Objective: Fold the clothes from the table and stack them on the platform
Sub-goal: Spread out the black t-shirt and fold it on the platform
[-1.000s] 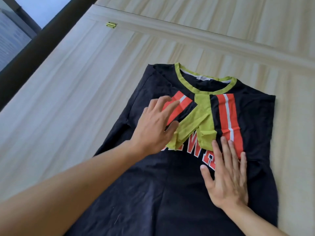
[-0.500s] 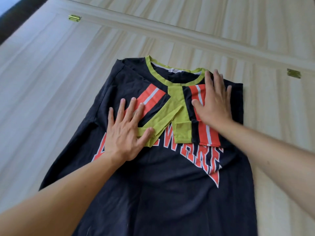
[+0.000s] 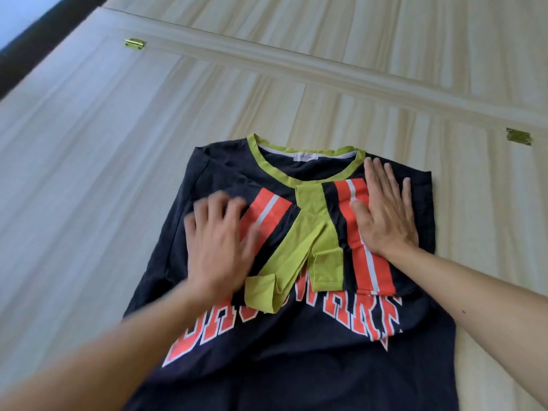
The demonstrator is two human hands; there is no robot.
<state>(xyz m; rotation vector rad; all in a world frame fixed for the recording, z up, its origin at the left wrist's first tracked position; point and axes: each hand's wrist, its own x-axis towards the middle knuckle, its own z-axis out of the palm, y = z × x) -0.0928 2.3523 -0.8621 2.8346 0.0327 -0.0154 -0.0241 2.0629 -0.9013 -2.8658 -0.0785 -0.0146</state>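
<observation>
Left hand: the left hand (image 3: pixel 219 247) lies palm down on the cloth, fingers spread and fairly straight, gripping nothing. Its outline is smeared by blur, so exact fingertip contact cannot be read.
Right hand: the right hand (image 3: pixel 385 215) is flat and palm down, fingers straight and close together, thumb out to the side. It presses the cloth and holds nothing.
Under left hand: the left sleeve (image 3: pixel 267 215) is folded in over the chest and runs on a slant toward the middle. It has an orange band with a white stripe, and its yellow-green end is turned over near the wrist.
Under right hand: the right sleeve (image 3: pixel 370 268) is folded in and lies straight down the chest, with orange bands, a white stripe and a yellow-green panel on its inner side.
Sleeve meeting: the two yellow-green parts touch at the centre, just below the collar point.
Jersey: the dark navy jersey (image 3: pixel 296 366) is spread front up on the tabletop, neck away from the person, its lower part running out of the bottom of view.
Collar: the yellow-green collar (image 3: pixel 267 166) forms a V, with a small white neck label (image 3: pixel 305 157) inside it.
Lettering: orange lettering (image 3: pixel 382 315) with white edging arcs across the chest, its middle covered by the sleeve ends.
Tabletop: the pale wood-grain tabletop (image 3: pixel 118 173) has a raised strip (image 3: pixel 326 69) crossing it beyond the jersey.
Hardware: one brass hinge (image 3: pixel 135 43) sits on the strip at far left, a second hinge (image 3: pixel 518 136) at far right.
</observation>
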